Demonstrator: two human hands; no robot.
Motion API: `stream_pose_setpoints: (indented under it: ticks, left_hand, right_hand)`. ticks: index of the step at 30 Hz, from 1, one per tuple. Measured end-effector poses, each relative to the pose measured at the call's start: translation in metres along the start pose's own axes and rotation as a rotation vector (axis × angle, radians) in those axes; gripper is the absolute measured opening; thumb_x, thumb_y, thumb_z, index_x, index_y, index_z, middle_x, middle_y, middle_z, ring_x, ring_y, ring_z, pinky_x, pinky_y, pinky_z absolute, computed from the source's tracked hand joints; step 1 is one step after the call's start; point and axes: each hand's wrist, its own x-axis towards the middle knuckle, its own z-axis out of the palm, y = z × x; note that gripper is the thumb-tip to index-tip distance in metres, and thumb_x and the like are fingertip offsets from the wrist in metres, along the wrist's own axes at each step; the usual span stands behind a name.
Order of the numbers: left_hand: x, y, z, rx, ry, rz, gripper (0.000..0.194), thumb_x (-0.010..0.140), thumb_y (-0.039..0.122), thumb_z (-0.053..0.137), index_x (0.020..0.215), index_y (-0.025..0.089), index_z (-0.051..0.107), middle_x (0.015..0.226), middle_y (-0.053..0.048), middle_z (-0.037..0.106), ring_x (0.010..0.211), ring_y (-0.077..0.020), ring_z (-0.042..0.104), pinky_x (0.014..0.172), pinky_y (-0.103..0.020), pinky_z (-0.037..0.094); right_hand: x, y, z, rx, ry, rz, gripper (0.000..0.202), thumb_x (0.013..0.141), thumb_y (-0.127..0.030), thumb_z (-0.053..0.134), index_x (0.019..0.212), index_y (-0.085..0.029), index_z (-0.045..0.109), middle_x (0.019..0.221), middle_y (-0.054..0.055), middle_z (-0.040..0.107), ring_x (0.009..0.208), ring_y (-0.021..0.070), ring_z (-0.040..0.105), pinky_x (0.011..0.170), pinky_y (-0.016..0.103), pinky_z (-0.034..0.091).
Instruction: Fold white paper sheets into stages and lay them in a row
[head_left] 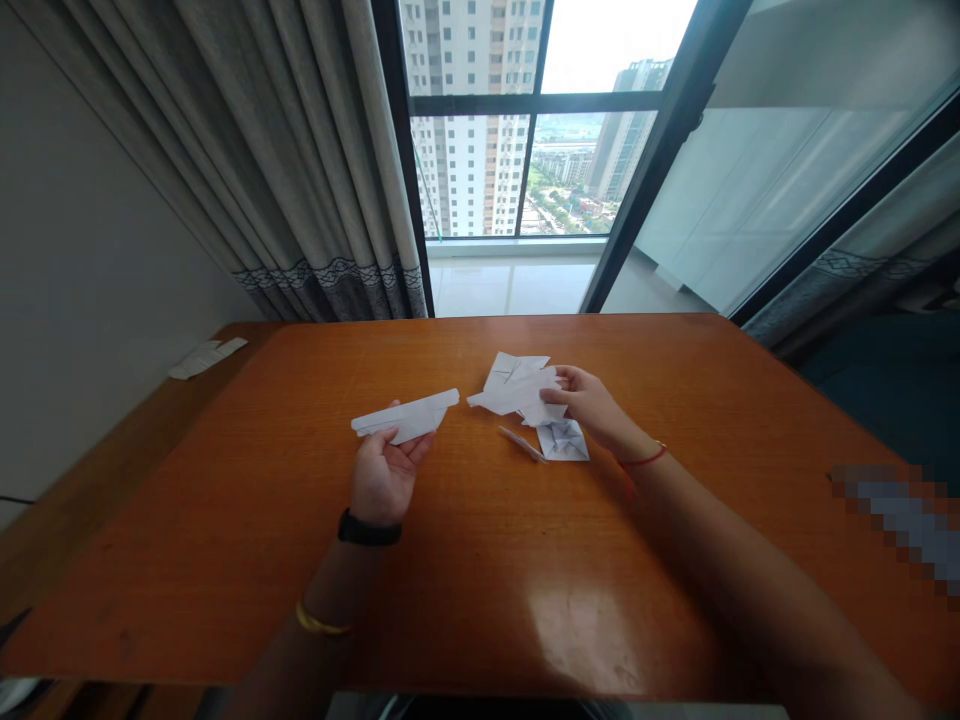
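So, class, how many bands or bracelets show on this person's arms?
3: a black band and gold bangle on the left arm, and a red bracelet on the right arm.

A broad, reddish-brown wooden table (262, 560) carries the things, its glossy top catching a bright reflection near the close edge. Right of its middle lie a creased white paper square (564, 442), a slim pale piece (523, 444) just beside it, and another folded white paper (504, 369) farther back. A pixelated pale object (900, 520) rests at the right; what it is cannot be told
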Motion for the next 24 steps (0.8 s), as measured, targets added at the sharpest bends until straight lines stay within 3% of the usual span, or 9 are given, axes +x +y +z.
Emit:
stream_pose_setpoints:
  ticks: [3,6,9,13,15,18,21,24]
  left_hand:
    - [0.0,0.001,0.0,0.001,-0.003,0.003,0.049,0.081,0.005,0.04,0.126,0.018,0.054,0.11,-0.012,0.068,0.093,-0.0244,0.068,0.074,-0.035,0.058]
    - [-0.001,0.001,0.001,0.0,-0.007,-0.006,0.05,0.08,0.006,0.041,0.126,0.019,0.053,0.112,-0.011,0.067,0.094,-0.0245,0.068,0.075,-0.035,0.058]
    - [-0.001,-0.001,0.0,0.013,-0.011,-0.027,0.049,0.081,0.006,0.041,0.127,0.019,0.053,0.111,-0.012,0.067,0.091,-0.0241,0.069,0.073,-0.035,0.058]
    - [0.0,-0.009,-0.003,0.066,-0.064,-0.03,0.049,0.081,0.005,0.042,0.127,0.017,0.051,0.109,-0.013,0.068,0.089,-0.0243,0.069,0.073,-0.037,0.058]
    - [0.001,-0.013,-0.004,0.099,-0.089,-0.03,0.048,0.081,0.004,0.042,0.127,0.017,0.05,0.107,-0.013,0.068,0.088,-0.0241,0.07,0.074,-0.037,0.058]
    - [0.002,-0.016,-0.006,0.132,-0.099,-0.042,0.047,0.082,0.004,0.043,0.127,0.017,0.049,0.106,-0.012,0.069,0.088,-0.0232,0.07,0.074,-0.037,0.058]
    - [0.003,-0.018,-0.007,0.153,-0.086,-0.034,0.046,0.083,0.005,0.043,0.127,0.018,0.048,0.106,-0.012,0.068,0.089,-0.0223,0.07,0.076,-0.037,0.058]
    - [-0.001,-0.023,-0.006,0.204,-0.086,-0.046,0.047,0.083,0.006,0.044,0.129,0.019,0.046,0.106,-0.011,0.068,0.088,-0.0218,0.07,0.076,-0.036,0.057]
  right_hand:
    - [0.001,0.006,-0.003,-0.121,0.121,-0.017,0.039,0.075,-0.022,0.058,0.113,-0.012,0.055,0.109,0.015,0.063,0.084,0.0221,0.063,0.075,0.039,0.051]
    - [-0.003,0.005,-0.005,-0.376,0.178,-0.181,0.03,0.079,-0.022,0.056,0.108,-0.015,0.061,0.113,0.012,0.061,0.096,0.0242,0.057,0.09,0.043,0.042]
    - [-0.005,-0.003,0.005,-0.576,-0.028,-0.35,0.022,0.086,-0.024,0.052,0.103,-0.02,0.066,0.106,0.008,0.063,0.099,0.0235,0.053,0.091,0.041,0.039]
    - [0.0,-0.008,0.034,-0.692,-0.195,-0.353,0.022,0.079,-0.032,0.065,0.099,-0.023,0.067,0.115,0.009,0.058,0.109,0.0298,0.044,0.095,0.048,0.03]
    - [0.004,-0.006,0.046,-0.68,-0.206,-0.314,0.023,0.072,-0.031,0.072,0.092,-0.021,0.066,0.113,0.01,0.058,0.109,0.0323,0.043,0.094,0.051,0.028]
    - [0.01,-0.003,0.048,-0.603,-0.219,-0.278,0.015,0.071,-0.023,0.071,0.084,-0.02,0.064,0.093,0.006,0.064,0.099,0.0284,0.049,0.09,0.048,0.031]
    - [0.015,-0.009,0.028,-0.502,-0.225,-0.244,0.011,0.077,-0.019,0.063,0.088,-0.019,0.062,0.08,0.002,0.064,0.082,0.0192,0.055,0.081,0.038,0.04]
    - [0.012,-0.029,0.002,-0.284,-0.204,-0.213,0.021,0.084,-0.028,0.056,0.1,-0.016,0.058,0.082,0.003,0.062,0.069,0.0134,0.055,0.064,0.028,0.043]
